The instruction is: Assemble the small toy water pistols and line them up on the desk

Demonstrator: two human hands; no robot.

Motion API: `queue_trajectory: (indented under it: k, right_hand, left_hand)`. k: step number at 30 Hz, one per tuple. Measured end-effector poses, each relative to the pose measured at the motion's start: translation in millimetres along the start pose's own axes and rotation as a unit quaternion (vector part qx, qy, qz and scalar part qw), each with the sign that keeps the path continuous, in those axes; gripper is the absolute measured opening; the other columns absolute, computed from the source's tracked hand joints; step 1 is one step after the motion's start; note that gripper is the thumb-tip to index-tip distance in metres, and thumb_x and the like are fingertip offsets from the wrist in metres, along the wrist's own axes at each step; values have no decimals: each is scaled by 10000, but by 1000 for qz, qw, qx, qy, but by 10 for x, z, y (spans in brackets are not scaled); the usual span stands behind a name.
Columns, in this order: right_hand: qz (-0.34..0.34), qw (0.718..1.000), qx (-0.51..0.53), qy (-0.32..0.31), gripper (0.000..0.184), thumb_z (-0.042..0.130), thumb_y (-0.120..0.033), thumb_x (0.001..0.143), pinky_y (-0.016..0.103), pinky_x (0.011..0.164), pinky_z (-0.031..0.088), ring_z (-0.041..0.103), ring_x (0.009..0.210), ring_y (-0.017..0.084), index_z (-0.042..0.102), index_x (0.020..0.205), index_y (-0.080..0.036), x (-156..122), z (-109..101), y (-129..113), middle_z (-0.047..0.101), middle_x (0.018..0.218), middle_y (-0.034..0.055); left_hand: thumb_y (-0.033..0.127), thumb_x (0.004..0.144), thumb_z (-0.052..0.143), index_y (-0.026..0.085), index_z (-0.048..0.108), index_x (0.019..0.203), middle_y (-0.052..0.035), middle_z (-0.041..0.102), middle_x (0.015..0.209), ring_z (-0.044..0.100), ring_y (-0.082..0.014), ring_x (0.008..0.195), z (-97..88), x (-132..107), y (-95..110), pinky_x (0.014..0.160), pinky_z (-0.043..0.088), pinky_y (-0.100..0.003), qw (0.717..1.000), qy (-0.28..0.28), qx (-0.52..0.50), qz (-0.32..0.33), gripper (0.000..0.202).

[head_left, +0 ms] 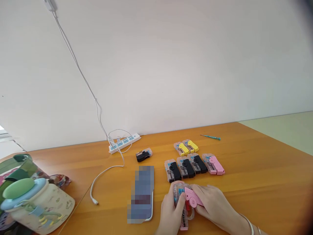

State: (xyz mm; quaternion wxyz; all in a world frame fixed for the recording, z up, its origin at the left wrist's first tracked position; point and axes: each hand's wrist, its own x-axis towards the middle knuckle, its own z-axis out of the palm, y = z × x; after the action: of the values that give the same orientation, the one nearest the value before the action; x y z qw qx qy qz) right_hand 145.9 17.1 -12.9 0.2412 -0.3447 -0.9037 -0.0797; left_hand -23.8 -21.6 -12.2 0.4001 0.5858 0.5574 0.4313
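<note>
A folding toy gun with a clear body and a pink part (193,197) is held low in front of me, swung partly open so that a red trigger and a clear guard show. My left hand (171,209) wraps the clear body, its thumb pressed on it near the hinge. The fingers of my right hand (212,204) close around the pink part from the right. Just beyond my hands lie three folded black-and-clear toy guns (187,168) and a folded pink-and-clear one (215,164), side by side. Two yellow-and-clear ones (187,148) rest behind them.
Left of my hands lies a phone (144,192) with a blurred screen. Behind it are another black toy gun (144,154), a white power strip (126,142) and a white cable (104,172). A cream bottle (51,205) lies at left. A teal screwdriver (211,137) lies at the back right.
</note>
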Motion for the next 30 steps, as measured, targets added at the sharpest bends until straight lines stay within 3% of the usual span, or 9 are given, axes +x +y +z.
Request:
queue_trajectory:
  k: [4,8,14,19,22,27,30]
  right_hand:
    - [-6,1000,-3,26,127,369,-170,827,284,502,321,592,490,167,486,868,-198,-21,-16,17,667,653,6]
    - [-13,999,-4,38,210,281,-226,913,286,486,309,573,459,168,475,839,-201,-1,-89,13,630,584,-7]
    - [-4,999,25,38,256,231,-315,976,271,443,343,601,477,169,457,939,-200,1,-134,34,647,645,-8]
    - [2,998,45,38,252,239,-353,981,269,433,399,624,500,164,442,1000,-206,-22,-163,62,669,736,0]
    - [3,998,37,48,269,233,-362,983,257,433,423,624,502,157,452,995,-207,-5,-208,53,664,722,0]
    - [-9,997,13,77,347,174,-389,992,238,427,431,618,490,144,466,983,-201,0,-273,7,669,708,13]
    - [2,996,-1,85,348,215,-424,986,239,422,421,616,476,145,480,978,-199,-17,-295,31,666,690,11]
  left_hand:
    - [449,873,464,211,554,1100,-40,687,910,622,-219,847,-8,-16,35,800,469,-303,999,-22,-32,-9,341]
    - [466,888,439,209,533,1104,-28,660,837,610,-213,814,-18,-36,77,789,459,-312,997,-39,-58,-27,349]
    - [515,892,458,234,379,1199,-36,607,1010,566,-186,896,-49,-88,172,841,439,-314,982,-97,-159,-14,423]
    - [539,862,515,251,345,1197,-47,562,1110,549,-183,973,-71,-135,183,875,432,-313,960,-129,-246,-27,473]
    - [498,874,529,255,361,1196,-44,553,1127,522,-188,1049,-80,-133,139,924,410,-316,957,-138,-253,-10,437]
    - [441,880,547,253,386,1168,-48,565,1122,560,-180,970,-92,-130,142,823,467,-293,964,-142,-223,6,380]
    - [409,871,562,240,400,1144,-49,591,1090,567,-189,985,-109,-143,183,844,459,-295,975,-128,-181,13,360]
